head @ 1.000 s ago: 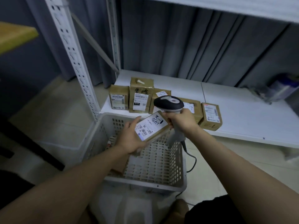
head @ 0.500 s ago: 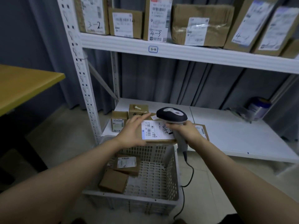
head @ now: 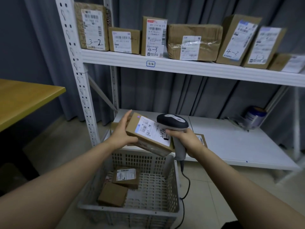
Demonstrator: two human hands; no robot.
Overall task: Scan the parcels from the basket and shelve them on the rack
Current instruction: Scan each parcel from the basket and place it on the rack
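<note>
My left hand (head: 123,132) holds a flat brown parcel (head: 149,141) by its left edge, tilted, above the basket. Its white label faces up with handwritten numbers. My right hand (head: 184,138) grips a grey and black barcode scanner (head: 172,122) whose head sits just over the label's right end. Below stands the white plastic basket (head: 171,182) with two brown parcels (head: 126,177) inside. The white rack's upper shelf (head: 181,67) carries several labelled boxes; its lower shelf (head: 234,142) has small parcels mostly hidden behind my hands.
A yellow table top (head: 24,98) juts in at the left. The rack's perforated post (head: 77,71) rises just left of the parcel. A tape roll (head: 255,116) lies at the back right of the lower shelf. The scanner cable (head: 185,187) hangs beside the basket.
My view has lifted from the basket to the rack's upper shelf. Both hands have risen with the parcel and scanner, and the parcel has tilted further.
</note>
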